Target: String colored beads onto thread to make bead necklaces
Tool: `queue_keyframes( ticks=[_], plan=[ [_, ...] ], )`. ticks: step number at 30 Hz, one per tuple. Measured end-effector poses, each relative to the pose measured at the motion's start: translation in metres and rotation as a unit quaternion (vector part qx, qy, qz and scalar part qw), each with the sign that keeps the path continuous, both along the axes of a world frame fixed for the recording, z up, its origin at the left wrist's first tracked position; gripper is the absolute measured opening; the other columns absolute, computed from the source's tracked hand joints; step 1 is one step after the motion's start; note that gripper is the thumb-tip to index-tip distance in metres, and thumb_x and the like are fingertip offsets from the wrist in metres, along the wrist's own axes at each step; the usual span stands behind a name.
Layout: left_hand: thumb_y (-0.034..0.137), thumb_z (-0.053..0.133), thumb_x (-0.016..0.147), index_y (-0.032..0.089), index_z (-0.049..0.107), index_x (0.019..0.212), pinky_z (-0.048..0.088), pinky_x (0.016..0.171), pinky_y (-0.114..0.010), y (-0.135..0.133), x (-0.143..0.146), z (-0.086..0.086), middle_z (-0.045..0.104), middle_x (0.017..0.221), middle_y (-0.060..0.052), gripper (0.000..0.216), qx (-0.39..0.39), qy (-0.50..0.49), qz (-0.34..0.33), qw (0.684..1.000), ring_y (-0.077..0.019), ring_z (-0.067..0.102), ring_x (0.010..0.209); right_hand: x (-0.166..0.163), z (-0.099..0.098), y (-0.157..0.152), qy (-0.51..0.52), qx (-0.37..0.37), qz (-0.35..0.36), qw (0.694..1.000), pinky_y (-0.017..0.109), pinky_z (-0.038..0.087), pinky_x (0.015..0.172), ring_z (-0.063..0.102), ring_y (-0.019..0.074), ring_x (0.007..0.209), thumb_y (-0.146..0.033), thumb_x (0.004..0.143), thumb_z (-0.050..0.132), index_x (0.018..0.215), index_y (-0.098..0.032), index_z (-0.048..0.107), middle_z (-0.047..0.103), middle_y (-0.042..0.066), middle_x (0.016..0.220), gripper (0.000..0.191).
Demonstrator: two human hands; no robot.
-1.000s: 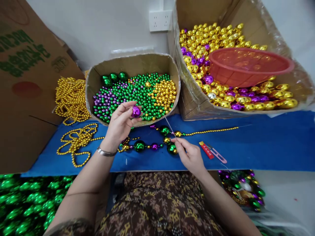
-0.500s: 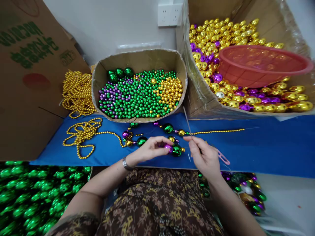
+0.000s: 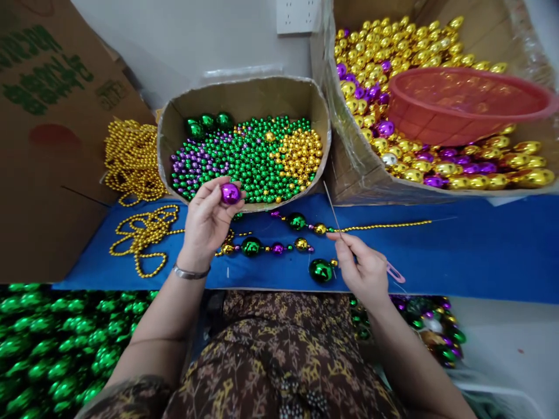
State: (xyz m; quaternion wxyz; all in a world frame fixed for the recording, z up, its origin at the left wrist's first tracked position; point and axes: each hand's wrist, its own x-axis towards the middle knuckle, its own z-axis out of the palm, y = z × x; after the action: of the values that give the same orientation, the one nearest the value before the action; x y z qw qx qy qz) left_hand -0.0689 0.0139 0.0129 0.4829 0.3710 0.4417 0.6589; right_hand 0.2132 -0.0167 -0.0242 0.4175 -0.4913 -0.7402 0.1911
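My left hand [image 3: 209, 212] is raised at the front rim of the oval cardboard box [image 3: 161, 148], its fingers closed on a purple bead [image 3: 230, 194]. A long thin needle [image 3: 332, 203] points up and left from my right hand [image 3: 362, 262], pinched between thumb and fingers. Just left of that hand a large green bead [image 3: 321, 270] lies on the blue cloth [image 3: 480, 250] beside a small gold one. Between the hands is a strung row of green, gold and purple beads [image 3: 252, 247]. A pink pin-like piece [image 3: 395, 272] shows beside my right hand.
Small green, purple and gold beads [image 3: 257, 163] fill the oval box. At right, a big carton [image 3: 358, 189] of gold and purple beads bears a red basket [image 3: 471, 110]. Gold bead chains [image 3: 140, 235] lie at left. Large green beads [image 3: 65, 349] are below the cloth's left edge.
My left hand has moved up and left from the cloth to the oval box, carrying the purple bead. The green bead stays behind on the cloth. My right hand keeps the needle nearly still.
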Motion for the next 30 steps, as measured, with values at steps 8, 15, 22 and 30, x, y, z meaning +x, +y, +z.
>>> queue_keyframes(
  ticks=[8, 15, 22, 30],
  plan=[
    [0.033, 0.064, 0.086, 0.022, 0.063, 0.106, 0.06, 0.083, -0.031, 0.001, 0.025, -0.028, 0.068, 0.099, -0.005, 0.023, -0.063, -0.057, -0.036, 0.996, -0.0163, 0.068, 0.092, -0.006, -0.012, -0.003, -0.047, 0.013, 0.097, 0.994, 0.028, 0.059, 0.081, 0.074, 0.0175, 0.087, -0.024, 0.097, 0.046, 0.11, -0.02, 0.069, 0.076, 0.005, 0.099, 0.027],
    [0.033, 0.07, 0.082, 0.02, 0.066, 0.099, 0.059, 0.083, -0.03, 0.002, 0.036, -0.031, 0.067, 0.093, -0.002, 0.022, -0.08, -0.111, -0.036, 0.99, -0.015, 0.069, 0.087, -0.016, -0.029, -0.007, -0.093, 0.012, 0.13, 0.987, 0.028, 0.059, 0.081, 0.074, 0.0173, 0.087, -0.022, 0.098, 0.045, 0.111, -0.019, 0.069, 0.076, 0.006, 0.101, 0.027],
    [0.035, 0.072, 0.079, 0.02, 0.065, 0.099, 0.059, 0.081, -0.032, -0.002, 0.043, -0.03, 0.067, 0.091, -0.002, 0.026, -0.067, -0.1, -0.046, 0.992, -0.0159, 0.068, 0.087, -0.018, -0.03, -0.006, -0.107, 0.033, 0.123, 0.986, 0.028, 0.059, 0.079, 0.074, 0.0174, 0.087, -0.022, 0.097, 0.046, 0.112, -0.02, 0.07, 0.076, 0.006, 0.101, 0.028],
    [0.024, 0.08, 0.071, 0.023, 0.064, 0.105, 0.056, 0.083, -0.028, -0.011, 0.059, -0.039, 0.065, 0.103, -0.004, 0.037, 0.006, 0.006, -0.021, 1.0, -0.0141, 0.064, 0.092, -0.024, -0.03, -0.006, -0.109, 0.041, 0.113, 0.987, 0.025, 0.057, 0.072, 0.074, 0.0175, 0.079, -0.02, 0.098, 0.045, 0.108, -0.018, 0.069, 0.077, 0.007, 0.096, 0.027]
  ],
)
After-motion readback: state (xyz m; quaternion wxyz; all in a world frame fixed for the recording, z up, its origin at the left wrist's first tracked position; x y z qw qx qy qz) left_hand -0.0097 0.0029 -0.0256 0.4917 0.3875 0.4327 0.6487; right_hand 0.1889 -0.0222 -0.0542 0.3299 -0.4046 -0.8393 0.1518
